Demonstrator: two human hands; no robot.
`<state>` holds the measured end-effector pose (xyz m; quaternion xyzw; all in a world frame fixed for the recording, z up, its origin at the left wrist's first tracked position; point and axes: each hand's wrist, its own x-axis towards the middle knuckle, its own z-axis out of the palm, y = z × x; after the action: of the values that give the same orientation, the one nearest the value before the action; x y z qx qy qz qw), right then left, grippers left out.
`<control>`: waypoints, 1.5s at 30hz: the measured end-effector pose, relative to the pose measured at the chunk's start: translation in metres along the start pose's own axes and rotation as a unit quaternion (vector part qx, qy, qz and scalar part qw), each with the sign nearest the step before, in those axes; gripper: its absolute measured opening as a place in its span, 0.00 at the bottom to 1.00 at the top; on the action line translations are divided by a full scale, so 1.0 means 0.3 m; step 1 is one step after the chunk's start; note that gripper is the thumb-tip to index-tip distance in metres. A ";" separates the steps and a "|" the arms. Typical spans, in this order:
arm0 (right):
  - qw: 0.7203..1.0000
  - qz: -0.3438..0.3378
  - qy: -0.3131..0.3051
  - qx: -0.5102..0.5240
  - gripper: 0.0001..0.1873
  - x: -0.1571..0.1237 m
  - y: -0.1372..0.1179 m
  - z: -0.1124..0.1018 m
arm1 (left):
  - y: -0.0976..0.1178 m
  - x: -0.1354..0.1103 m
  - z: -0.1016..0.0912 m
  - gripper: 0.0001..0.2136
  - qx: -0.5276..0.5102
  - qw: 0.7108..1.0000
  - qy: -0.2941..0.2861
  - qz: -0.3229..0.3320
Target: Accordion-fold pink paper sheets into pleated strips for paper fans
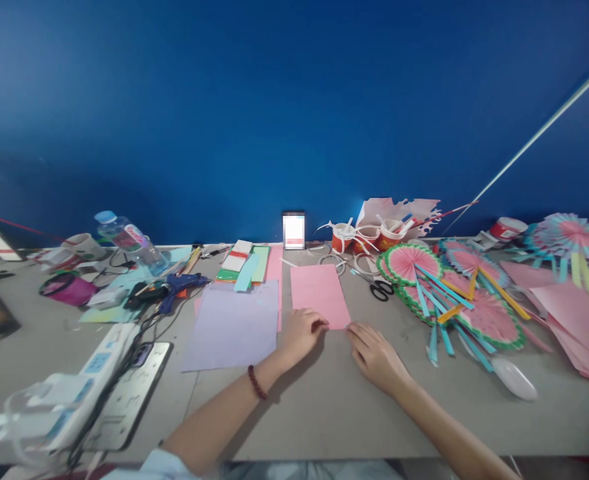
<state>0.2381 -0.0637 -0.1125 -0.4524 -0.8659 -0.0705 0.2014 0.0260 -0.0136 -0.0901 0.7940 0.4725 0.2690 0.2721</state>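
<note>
A pink paper sheet (318,292) lies flat on the grey table (314,407) in front of me. My left hand (300,333) rests on the sheet's near left edge, fingers curled and pinching the paper. My right hand (374,357) lies at the sheet's near right corner, fingertips touching the edge. A red bead bracelet circles my left wrist. A lavender paper sheet (232,325) lies just left of my left hand.
Black scissors (382,289) and red cups (367,238) stand behind the pink sheet, with a lit phone (293,231) against the blue wall. Pink-green paper fans (449,293) fill the right side. A glue gun (177,288), water bottle (129,241) and power strip (99,363) crowd the left.
</note>
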 end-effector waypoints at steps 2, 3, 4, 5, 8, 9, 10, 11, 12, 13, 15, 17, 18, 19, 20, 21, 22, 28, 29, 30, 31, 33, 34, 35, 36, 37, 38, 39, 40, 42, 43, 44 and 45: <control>1.000 0.003 -0.002 -0.002 0.18 0.001 -0.002 -0.004 | 0.002 0.002 -0.001 0.13 -0.005 1.000 -0.001 -0.007; 1.000 0.005 -0.003 -0.001 0.18 0.004 -0.005 -0.009 | 0.004 0.003 -0.001 0.13 -0.006 1.000 -0.003 -0.012; 1.000 0.006 -0.007 0.000 0.18 0.008 -0.009 -0.014 | 0.005 0.003 0.000 0.13 -0.008 1.000 -0.004 -0.017; 1.000 0.006 -0.013 0.000 0.18 0.013 -0.015 -0.020 | 0.007 0.004 0.002 0.13 -0.010 1.000 -0.006 -0.022; 0.999 0.007 -0.033 -0.008 0.18 0.027 -0.034 -0.036 | 0.006 0.005 0.008 0.12 -0.017 0.999 -0.007 -0.036; 0.999 0.009 -0.037 -0.011 0.18 0.032 -0.040 -0.039 | 0.005 0.006 0.011 0.12 -0.019 0.999 -0.006 -0.040; 0.999 0.011 -0.039 -0.013 0.18 0.035 -0.044 -0.041 | 0.003 0.006 0.013 0.12 -0.020 0.999 -0.004 -0.044; 0.999 0.014 -0.041 -0.015 0.18 0.038 -0.047 -0.042 | 0.002 0.007 0.015 0.13 -0.022 0.999 -0.003 -0.045; 0.999 0.016 -0.045 -0.016 0.17 0.041 -0.049 -0.043 | 0.000 0.007 0.015 0.13 -0.023 0.999 -0.002 -0.043; 0.998 0.017 -0.050 -0.016 0.17 0.044 -0.050 -0.043 | -0.001 0.007 0.015 0.14 -0.024 0.999 -0.002 -0.040; 0.998 0.015 -0.059 -0.014 0.16 0.050 -0.050 -0.046 | -0.002 0.008 0.013 0.16 -0.023 0.999 -0.004 -0.032; 0.997 0.016 -0.069 -0.008 0.16 0.057 -0.053 -0.052 | -0.001 0.009 0.010 0.17 -0.022 0.999 -0.006 -0.027; 0.997 0.020 -0.075 -0.004 0.16 0.060 -0.057 -0.055 | -0.001 0.009 0.009 0.17 -0.022 0.999 -0.006 -0.024; 0.996 0.026 -0.083 -0.003 0.16 0.062 -0.062 -0.060 | -0.001 0.010 0.008 0.17 -0.021 1.000 -0.005 -0.022; 0.995 0.032 -0.091 -0.006 0.17 0.063 -0.070 -0.063 | -0.001 0.010 0.007 0.16 -0.020 1.000 -0.006 -0.022; 0.994 0.038 -0.098 -0.013 0.17 0.064 -0.080 -0.066 | -0.002 0.010 0.006 0.14 -0.019 1.000 -0.008 -0.022; 0.994 0.043 -0.103 -0.023 0.17 0.064 -0.091 -0.068 | -0.004 0.010 0.005 0.13 -0.020 0.999 -0.011 -0.024; 0.988 0.064 -0.117 -0.073 0.18 0.073 -0.146 -0.063 | -0.025 0.007 -0.019 0.05 -0.037 0.998 -0.037 -0.047; 0.987 0.065 -0.123 -0.076 0.17 0.075 -0.150 -0.061 | -0.028 0.007 -0.026 0.04 -0.034 0.997 -0.040 -0.052; 0.987 0.064 -0.128 -0.078 0.16 0.078 -0.153 -0.059 | -0.031 0.008 -0.035 0.03 -0.029 0.997 -0.045 -0.055; 0.986 0.065 -0.134 -0.081 0.15 0.079 -0.156 -0.057 | -0.033 0.008 -0.043 0.03 -0.024 0.997 -0.049 -0.058; 0.984 0.070 -0.142 -0.087 0.16 0.080 -0.161 -0.050 | -0.038 0.010 -0.057 0.02 -0.019 0.996 -0.056 -0.065; 0.983 0.072 -0.143 -0.090 0.16 0.080 -0.164 -0.045 | -0.041 0.011 -0.063 0.01 -0.018 0.996 -0.058 -0.067; 0.982 0.075 -0.143 -0.094 0.17 0.078 -0.168 -0.041 | -0.044 0.011 -0.067 0.01 -0.019 0.996 -0.060 -0.069; 0.982 0.077 -0.142 -0.097 0.17 0.077 -0.171 -0.037 | -0.046 0.011 -0.070 0.01 -0.021 0.995 -0.061 -0.069; 0.982 0.077 -0.140 -0.100 0.18 0.076 -0.174 -0.033 | -0.049 0.011 -0.071 0.01 -0.023 0.995 -0.062 -0.069; 0.982 0.075 -0.137 -0.103 0.18 0.075 -0.177 -0.031 | -0.050 0.010 -0.071 0.01 -0.026 0.995 -0.063 -0.067; 0.983 0.074 -0.133 -0.104 0.19 0.074 -0.179 -0.030 | -0.051 0.009 -0.071 0.02 -0.028 0.996 -0.062 -0.066; 0.983 0.073 -0.129 -0.105 0.19 0.074 -0.181 -0.029 | -0.051 0.008 -0.071 0.02 -0.031 0.996 -0.061 -0.065; 0.984 0.070 -0.125 -0.106 0.20 0.075 -0.181 -0.031 | -0.047 0.004 -0.075 0.02 -0.036 0.995 -0.062 -0.066; 0.984 0.069 -0.124 -0.106 0.19 0.076 -0.181 -0.032 | -0.044 0.002 -0.079 0.02 -0.035 0.995 -0.066 -0.067; 0.984 0.068 -0.125 -0.106 0.19 0.076 -0.180 -0.034 | -0.041 0.000 -0.086 0.02 -0.031 0.995 -0.070 -0.068; 0.984 0.069 -0.127 -0.106 0.19 0.077 -0.180 -0.035 | -0.038 -0.003 -0.094 0.02 -0.023 0.995 -0.075 -0.066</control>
<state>0.1855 -0.0807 -0.0902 -0.5350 -0.8389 -0.0897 0.0455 -0.0006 -0.0048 -0.0782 0.7723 0.4959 0.2012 0.3423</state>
